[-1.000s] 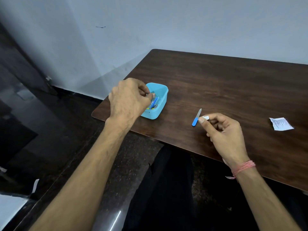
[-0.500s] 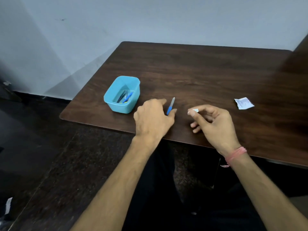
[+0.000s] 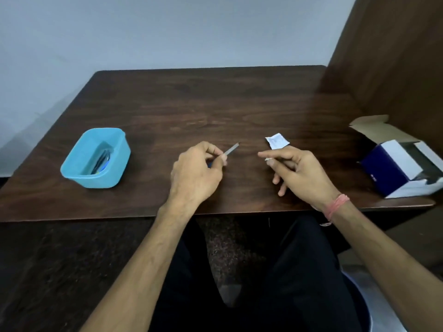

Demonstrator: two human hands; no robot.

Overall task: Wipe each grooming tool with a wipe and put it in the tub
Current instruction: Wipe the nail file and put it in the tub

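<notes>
Two hands, left hand (image 3: pixel 195 170) gripping file (image 3: pixel 232 149)

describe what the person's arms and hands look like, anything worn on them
Both forearms are bare, with no sleeves in view. The left hand shows no ring, watch or band. The right hand has a pinkish-red thread band wound several times around its wrist. No gloves on either hand.
</notes>
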